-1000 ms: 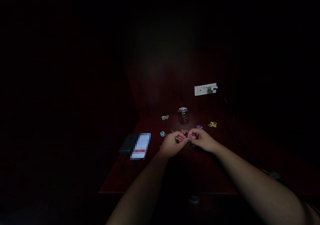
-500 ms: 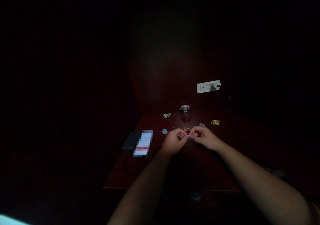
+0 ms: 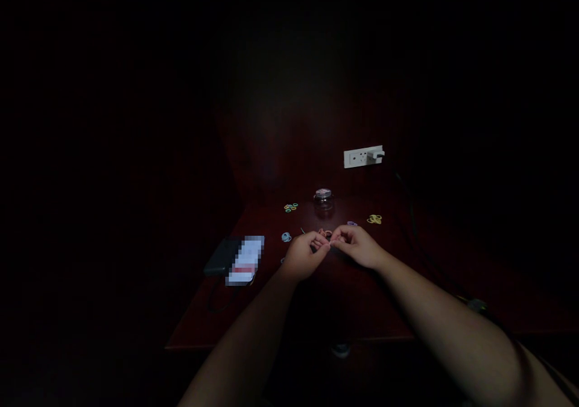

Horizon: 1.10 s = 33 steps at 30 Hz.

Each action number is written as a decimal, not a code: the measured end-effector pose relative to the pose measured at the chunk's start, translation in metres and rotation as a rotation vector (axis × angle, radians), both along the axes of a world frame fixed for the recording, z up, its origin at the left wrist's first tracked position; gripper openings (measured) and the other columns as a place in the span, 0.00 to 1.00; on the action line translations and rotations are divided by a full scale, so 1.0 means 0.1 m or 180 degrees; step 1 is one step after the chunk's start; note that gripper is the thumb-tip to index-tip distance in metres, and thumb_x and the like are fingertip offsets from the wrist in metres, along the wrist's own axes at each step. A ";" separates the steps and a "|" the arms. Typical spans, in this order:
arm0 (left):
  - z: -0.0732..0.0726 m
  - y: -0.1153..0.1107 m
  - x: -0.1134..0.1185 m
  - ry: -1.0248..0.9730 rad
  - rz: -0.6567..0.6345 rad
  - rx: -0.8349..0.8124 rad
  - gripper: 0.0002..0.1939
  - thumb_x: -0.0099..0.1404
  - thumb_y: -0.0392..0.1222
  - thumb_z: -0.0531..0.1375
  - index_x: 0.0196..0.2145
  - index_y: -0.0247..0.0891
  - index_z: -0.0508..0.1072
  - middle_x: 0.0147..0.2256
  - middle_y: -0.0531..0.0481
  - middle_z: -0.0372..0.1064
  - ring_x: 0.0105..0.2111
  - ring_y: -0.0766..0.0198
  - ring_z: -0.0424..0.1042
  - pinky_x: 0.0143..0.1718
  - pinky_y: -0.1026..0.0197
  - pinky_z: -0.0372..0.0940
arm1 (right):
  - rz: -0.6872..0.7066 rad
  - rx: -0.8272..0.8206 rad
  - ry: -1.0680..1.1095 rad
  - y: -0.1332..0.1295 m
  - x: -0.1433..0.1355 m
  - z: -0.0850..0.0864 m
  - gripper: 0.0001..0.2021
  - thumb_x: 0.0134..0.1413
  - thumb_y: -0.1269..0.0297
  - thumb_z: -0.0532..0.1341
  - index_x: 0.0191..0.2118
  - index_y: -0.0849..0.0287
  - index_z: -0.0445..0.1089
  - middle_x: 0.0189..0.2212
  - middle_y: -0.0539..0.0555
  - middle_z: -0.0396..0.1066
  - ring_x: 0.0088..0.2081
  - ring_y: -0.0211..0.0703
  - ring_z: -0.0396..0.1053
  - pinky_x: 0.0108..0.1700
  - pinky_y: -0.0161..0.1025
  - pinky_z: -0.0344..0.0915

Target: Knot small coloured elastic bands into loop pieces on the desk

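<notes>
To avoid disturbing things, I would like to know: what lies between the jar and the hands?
In the head view, orange bands lie between the jar and the hands, partly hidden.

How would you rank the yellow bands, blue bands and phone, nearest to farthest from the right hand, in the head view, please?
1. Yellow bands, beyond the right hand, rightward.
2. Blue bands, left, past the left hand.
3. Phone, leftmost of these.

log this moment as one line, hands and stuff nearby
left hand: seemingly pinching pale bit; right hand: same, fingertips close; pale bit: too small to identify; orange loops: just beyond hands; jar: upright, behind; phone: leftward
</notes>
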<state>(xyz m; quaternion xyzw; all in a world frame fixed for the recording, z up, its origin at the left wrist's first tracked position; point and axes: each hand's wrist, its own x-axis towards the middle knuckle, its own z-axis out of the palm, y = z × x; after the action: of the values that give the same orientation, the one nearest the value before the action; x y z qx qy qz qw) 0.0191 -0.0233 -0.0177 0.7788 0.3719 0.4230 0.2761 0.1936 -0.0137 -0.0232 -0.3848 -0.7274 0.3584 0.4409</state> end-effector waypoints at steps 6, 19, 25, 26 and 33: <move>0.01 -0.01 0.00 -0.0002 0.0094 0.0092 0.09 0.57 0.43 0.57 0.30 0.33 0.70 0.28 0.49 0.69 0.27 0.69 0.65 0.30 0.67 0.61 | 0.0136 -0.0112 0.0094 0.00 -0.01 -0.03 0.14 0.44 0.56 0.62 0.28 0.63 0.65 0.16 0.44 0.54 0.19 0.30 0.50 0.22 0.31 0.47; 0.01 -0.01 -0.01 0.0078 0.0015 -0.0081 0.10 0.57 0.43 0.57 0.31 0.33 0.72 0.27 0.49 0.69 0.26 0.69 0.65 0.29 0.67 0.60 | 0.0011 -0.0046 0.0107 0.01 -0.02 -0.02 0.13 0.43 0.56 0.62 0.26 0.62 0.65 0.17 0.45 0.56 0.20 0.30 0.50 0.22 0.31 0.47; 0.00 -0.01 -0.02 0.0237 -0.0148 -0.0116 0.11 0.58 0.44 0.56 0.32 0.34 0.71 0.28 0.50 0.69 0.25 0.69 0.64 0.26 0.68 0.57 | -0.0216 0.0031 0.0191 0.04 -0.01 -0.03 0.11 0.43 0.59 0.62 0.25 0.63 0.65 0.17 0.45 0.57 0.20 0.31 0.52 0.23 0.31 0.49; 0.00 -0.01 -0.02 0.0234 -0.0129 -0.0119 0.11 0.58 0.45 0.56 0.32 0.34 0.71 0.28 0.50 0.69 0.25 0.69 0.64 0.26 0.68 0.57 | -0.0234 0.0038 0.0206 0.04 -0.01 -0.02 0.11 0.43 0.59 0.62 0.25 0.63 0.65 0.17 0.45 0.57 0.21 0.31 0.52 0.23 0.31 0.49; 0.05 0.00 -0.02 -0.0025 0.0135 -0.0070 0.11 0.58 0.45 0.56 0.32 0.34 0.70 0.29 0.48 0.69 0.30 0.65 0.66 0.31 0.65 0.60 | 0.0003 -0.0032 0.0157 -0.02 -0.06 0.01 0.12 0.43 0.58 0.62 0.24 0.62 0.64 0.17 0.45 0.56 0.20 0.30 0.51 0.22 0.30 0.48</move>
<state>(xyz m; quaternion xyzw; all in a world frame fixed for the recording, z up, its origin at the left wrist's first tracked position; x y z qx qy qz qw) 0.0172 -0.0231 -0.0125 0.7660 0.3918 0.4277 0.2771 0.1874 -0.0162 -0.0220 -0.3777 -0.7146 0.3716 0.4566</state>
